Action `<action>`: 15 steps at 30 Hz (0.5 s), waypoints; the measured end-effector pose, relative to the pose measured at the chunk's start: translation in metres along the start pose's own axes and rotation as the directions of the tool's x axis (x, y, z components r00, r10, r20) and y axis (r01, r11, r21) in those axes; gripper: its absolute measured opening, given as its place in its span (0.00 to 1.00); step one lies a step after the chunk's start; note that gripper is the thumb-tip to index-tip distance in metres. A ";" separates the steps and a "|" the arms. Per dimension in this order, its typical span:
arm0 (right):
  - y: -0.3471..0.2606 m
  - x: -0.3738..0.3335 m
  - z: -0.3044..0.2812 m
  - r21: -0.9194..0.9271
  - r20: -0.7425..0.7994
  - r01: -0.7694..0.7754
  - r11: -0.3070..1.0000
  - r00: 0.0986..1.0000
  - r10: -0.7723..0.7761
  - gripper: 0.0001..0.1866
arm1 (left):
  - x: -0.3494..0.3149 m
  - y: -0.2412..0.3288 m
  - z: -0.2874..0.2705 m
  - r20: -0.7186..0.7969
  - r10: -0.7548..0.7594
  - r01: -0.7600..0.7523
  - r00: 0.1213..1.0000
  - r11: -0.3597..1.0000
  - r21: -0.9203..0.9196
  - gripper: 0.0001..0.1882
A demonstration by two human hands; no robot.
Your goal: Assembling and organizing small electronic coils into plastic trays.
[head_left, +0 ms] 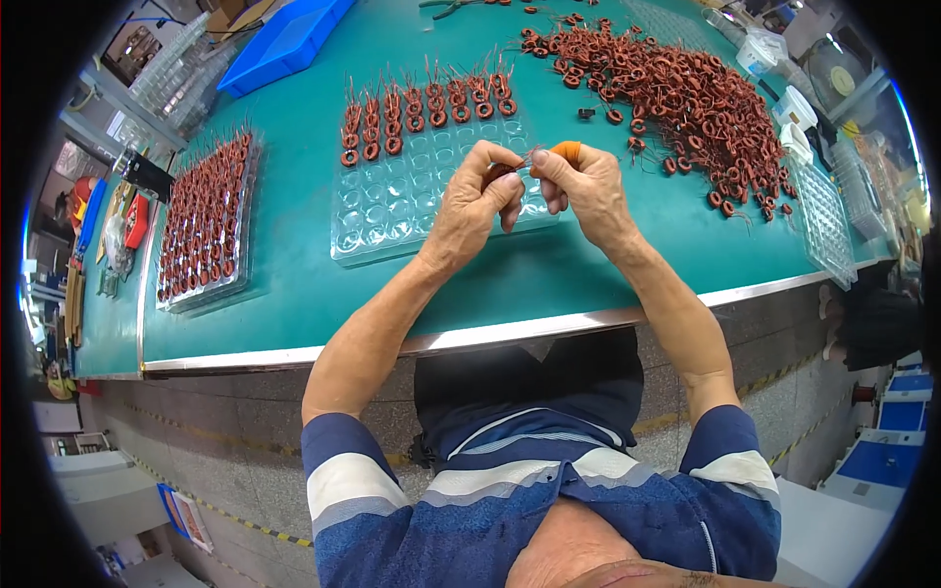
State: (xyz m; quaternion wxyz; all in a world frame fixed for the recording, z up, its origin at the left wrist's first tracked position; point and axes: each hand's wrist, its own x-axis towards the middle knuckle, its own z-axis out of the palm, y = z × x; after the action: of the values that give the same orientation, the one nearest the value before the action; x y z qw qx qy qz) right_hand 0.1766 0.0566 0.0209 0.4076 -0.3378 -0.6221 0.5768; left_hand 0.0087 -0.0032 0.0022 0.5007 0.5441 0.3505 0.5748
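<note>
Striped shirt [529, 490] nearest; both hands [534, 191] pinch small copper-wound ring coil [508, 171] above clear dimpled tray [392, 211].

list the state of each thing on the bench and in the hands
left hand: fingers pinched on a small coil
right hand: fingers pinched on the same coil's wires, orange cap on one fingertip
small coil: held above the tray, mostly hidden
middle clear tray: partly filled, far rows only
left clear tray: nearly full of coils
coil pile: loose, spread out
blue bin: contents not visible
</note>
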 end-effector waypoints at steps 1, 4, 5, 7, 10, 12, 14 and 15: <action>0.001 -0.001 -0.001 0.005 0.008 -0.016 1.000 1.000 0.016 0.18 | 0.001 0.000 0.002 -0.013 -0.019 0.019 1.000 1.000 0.002 0.06; 0.003 0.002 -0.004 0.068 -0.019 -0.013 0.998 1.000 0.015 0.21 | 0.003 -0.004 0.003 -0.042 -0.009 0.002 0.999 0.989 -0.150 0.07; 0.004 0.003 -0.006 0.108 -0.030 -0.008 0.994 0.999 0.011 0.22 | 0.002 -0.004 0.002 -0.029 -0.005 -0.001 1.000 0.983 -0.181 0.08; 0.004 0.003 -0.008 0.143 -0.028 0.013 0.990 1.000 -0.009 0.24 | 0.001 -0.003 0.001 -0.019 -0.013 0.009 1.000 0.982 -0.187 0.08; 0.001 0.002 -0.009 0.199 0.050 0.014 0.980 0.998 -0.025 0.20 | 0.003 -0.003 0.001 -0.010 -0.031 0.029 0.999 0.981 -0.192 0.09; -0.003 0.001 -0.007 0.221 0.069 0.015 0.975 0.997 -0.031 0.18 | 0.002 -0.003 0.002 -0.008 -0.039 0.037 0.999 0.982 -0.184 0.10; -0.005 0.000 -0.007 0.267 0.122 -0.013 0.964 0.992 -0.021 0.16 | 0.001 -0.002 0.003 0.005 -0.044 0.045 0.999 0.978 -0.205 0.10; -0.004 0.000 -0.008 0.270 0.113 -0.010 0.963 0.993 -0.022 0.16 | 0.001 -0.002 0.005 0.005 -0.044 0.044 0.999 0.971 -0.233 0.10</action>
State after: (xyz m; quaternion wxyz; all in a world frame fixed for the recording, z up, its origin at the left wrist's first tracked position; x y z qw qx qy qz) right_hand 0.1838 0.0599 0.0250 0.4150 -0.2433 -0.5613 0.6735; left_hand 0.0136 -0.0026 0.0015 0.5736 0.4737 0.2924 0.6009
